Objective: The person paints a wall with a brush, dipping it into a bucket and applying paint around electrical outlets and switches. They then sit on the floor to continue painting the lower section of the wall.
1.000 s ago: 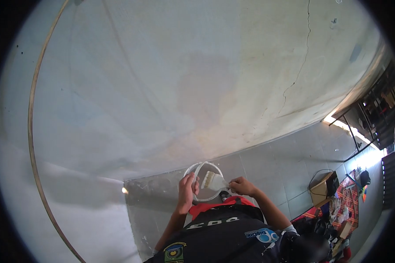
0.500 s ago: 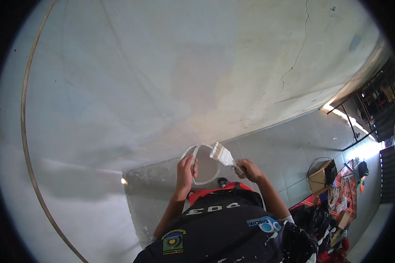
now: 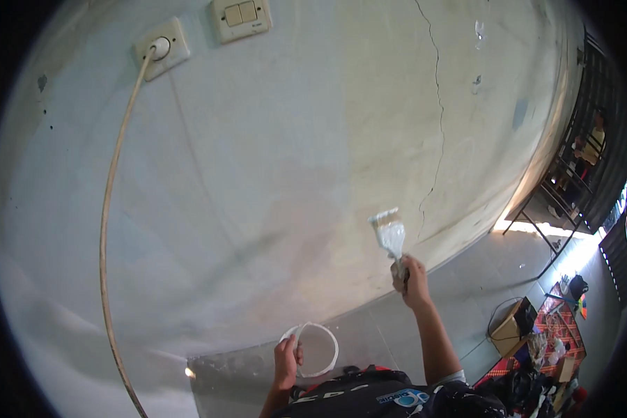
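Paintbrush (image 3: 390,235) gripped in R hand (image 3: 412,282), L hand (image 3: 285,362) gripping bucket (image 3: 336,346) (shirt logo (image 3: 405,398) reads "DISDIK").

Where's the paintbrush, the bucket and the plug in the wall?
Paintbrush (image 3: 391,236): head view, on its white-smeared middle.
Bucket (image 3: 336,346): head view, on the right side of its rim.
Plug (image 3: 161,48): head view, on its round white body.

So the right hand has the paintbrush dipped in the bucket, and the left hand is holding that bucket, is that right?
Not quite: the head view shows the paintbrush held up before the wall, outside the bucket. The right hand does have it, and the left hand holds the bucket.
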Available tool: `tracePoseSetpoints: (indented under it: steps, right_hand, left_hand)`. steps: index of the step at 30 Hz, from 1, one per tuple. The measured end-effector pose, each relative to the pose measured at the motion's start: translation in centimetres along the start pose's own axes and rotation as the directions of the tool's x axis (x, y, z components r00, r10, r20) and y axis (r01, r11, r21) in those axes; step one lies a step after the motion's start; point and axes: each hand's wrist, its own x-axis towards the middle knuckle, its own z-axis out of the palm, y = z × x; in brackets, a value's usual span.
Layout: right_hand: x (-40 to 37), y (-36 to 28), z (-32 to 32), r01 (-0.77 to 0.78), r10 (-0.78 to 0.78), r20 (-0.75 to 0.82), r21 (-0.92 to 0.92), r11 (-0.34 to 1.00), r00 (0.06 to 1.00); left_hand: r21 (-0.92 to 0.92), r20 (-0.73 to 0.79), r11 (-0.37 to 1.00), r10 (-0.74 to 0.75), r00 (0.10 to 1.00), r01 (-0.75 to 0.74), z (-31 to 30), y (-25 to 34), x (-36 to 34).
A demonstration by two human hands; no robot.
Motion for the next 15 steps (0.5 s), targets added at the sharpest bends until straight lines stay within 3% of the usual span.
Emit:
tracePoseSetpoints:
  steps: [5, 8, 12, 15]
  right_hand:
    - [2.8, -9.7, 5.2, 0.377, -0.373, 0.061, -0.103, 0.92, 0.926]
    - [3.3, -16.6, 10.3, 0.623, -0.601, 0.165, -0.253, 0.741, 0.782]
    - [2.6, -24.3, 17.1, 0.775, -0.743, 0.288, -0.429, 0.465, 0.605]
    - [3.4, -28.5, 21.8, 0.817, -0.787, 0.327, -0.454, 0.355, 0.524]
  left_hand:
    - [0.01, -0.032, 0.999, -0.033, 0.999, 0.033, -1.4, -1.7, 0.5]
    - [0.04, -0.039, 0.998, -0.038, 0.999, 0.039, -1.8, -1.6, 0.5]
    - [-0.06, -0.045, 0.997, -0.047, 0.998, 0.045, -1.7, -1.1, 0.1]
    - [-0.003, -0.046, 1.0, 0.012, 0.999, -0.012, -1.8, -1.3, 0.1]
